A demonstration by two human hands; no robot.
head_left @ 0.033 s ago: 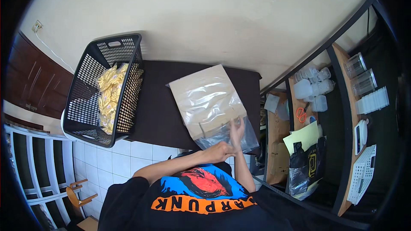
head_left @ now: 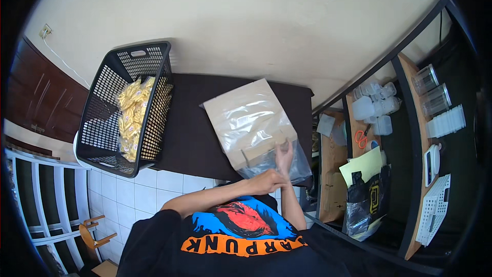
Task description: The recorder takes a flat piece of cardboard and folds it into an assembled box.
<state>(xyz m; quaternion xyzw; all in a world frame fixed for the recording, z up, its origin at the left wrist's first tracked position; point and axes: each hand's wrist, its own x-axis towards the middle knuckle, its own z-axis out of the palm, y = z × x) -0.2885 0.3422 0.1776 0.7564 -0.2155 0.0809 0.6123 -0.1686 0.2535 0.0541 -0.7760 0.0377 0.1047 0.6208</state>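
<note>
A tan cardboard box [head_left: 248, 118] lies at an angle on the dark tabletop, inside a clear plastic bag [head_left: 302, 166] whose loose end points toward me. My right hand [head_left: 284, 159] reaches into that loose end, its fingers spread and touching the near side of the box. Close by my right wrist, my left hand [head_left: 269, 181] is closed, apparently pinching the edge of the bag; its fingertips are partly hidden.
On the left stands a black mesh basket [head_left: 110, 107] with several gold-coloured packets [head_left: 134, 118]. Shelves on the right hold clear containers [head_left: 376, 102], orange-handled scissors [head_left: 361, 137], a white scale [head_left: 432, 164] and a white perforated tray [head_left: 433, 210]. A wall rises behind the table [head_left: 187, 123].
The box and bag have shifted very slightly to the right and toward me. Both hands keep nearly the same place and pose.
</note>
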